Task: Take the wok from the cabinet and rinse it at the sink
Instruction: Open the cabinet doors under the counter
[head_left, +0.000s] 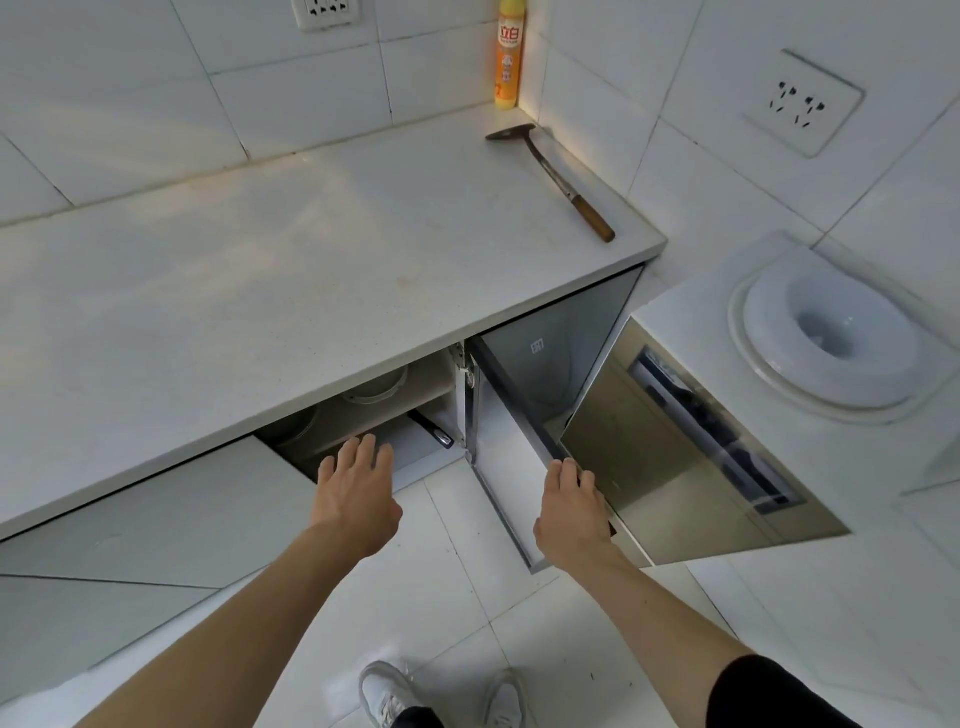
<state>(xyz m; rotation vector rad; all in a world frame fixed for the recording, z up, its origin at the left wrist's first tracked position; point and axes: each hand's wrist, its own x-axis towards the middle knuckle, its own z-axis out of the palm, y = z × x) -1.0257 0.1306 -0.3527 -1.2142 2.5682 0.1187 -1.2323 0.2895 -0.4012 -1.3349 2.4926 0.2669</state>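
Note:
The cabinet under the white countertop (291, 291) stands open. Inside it a black handle with a metal tip (434, 428) pokes toward the opening; the pan it belongs to is hidden in the dark under the shelf. My left hand (358, 499) reaches at the opening with fingers spread, holding nothing, just left of that handle. My right hand (571, 514) rests on the top edge of the open cabinet door (511, 457), fingers curled over it. No sink is in view.
A pot (376, 387) and another round vessel (296, 426) sit on the cabinet shelf. A wooden-handled spatula (561, 179) and a yellow detergent bottle (510, 57) are on the counter's far right. A water dispenser (826, 343) stands at right, close to the door.

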